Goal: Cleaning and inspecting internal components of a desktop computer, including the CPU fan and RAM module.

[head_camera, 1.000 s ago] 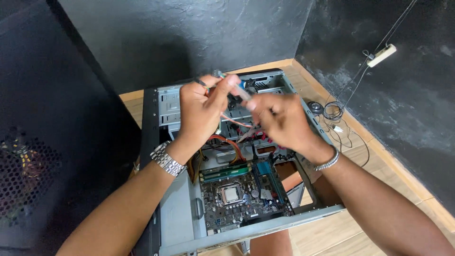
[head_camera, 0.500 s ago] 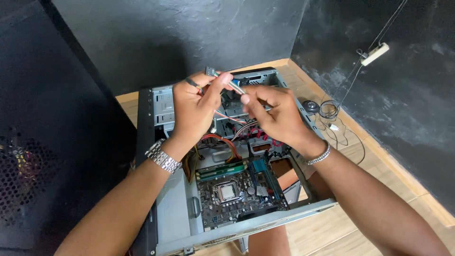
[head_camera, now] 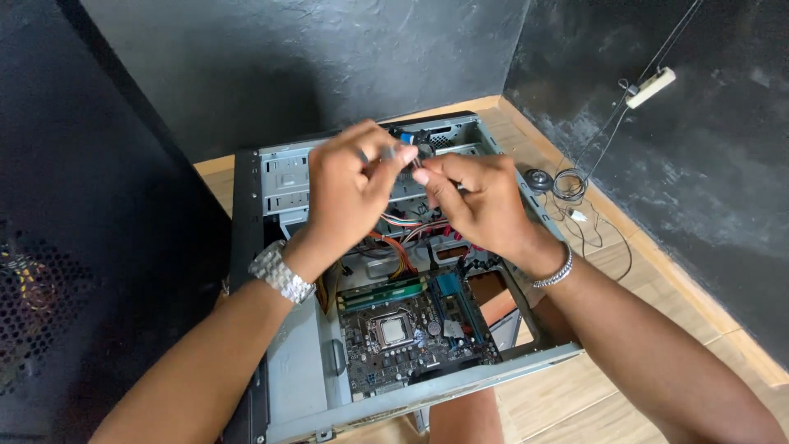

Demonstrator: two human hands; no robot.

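Observation:
An open grey computer case (head_camera: 288,362) lies on its side on a wooden floor, with its motherboard (head_camera: 411,329) facing up. My left hand (head_camera: 349,185) and my right hand (head_camera: 477,201) are held together above the drive bays at the far end of the case. Both pinch the same small dark connector (head_camera: 404,160) on the end of a cable; it is blurred and mostly hidden by my fingers. Red and orange cables (head_camera: 394,238) run beneath my hands. A metal watch sits on my left wrist and a bracelet on my right.
A black perforated side panel (head_camera: 49,288) stands at the left. Dark walls close in behind and to the right. A small round black part (head_camera: 538,179) and a coil of thin wire (head_camera: 569,185) lie on the floor right of the case. A white plug (head_camera: 651,86) hangs on the wall.
Both hands stay together over the far end of the case, fingers working the small connector. The view has shifted slightly and the hands sit a little lower in it.

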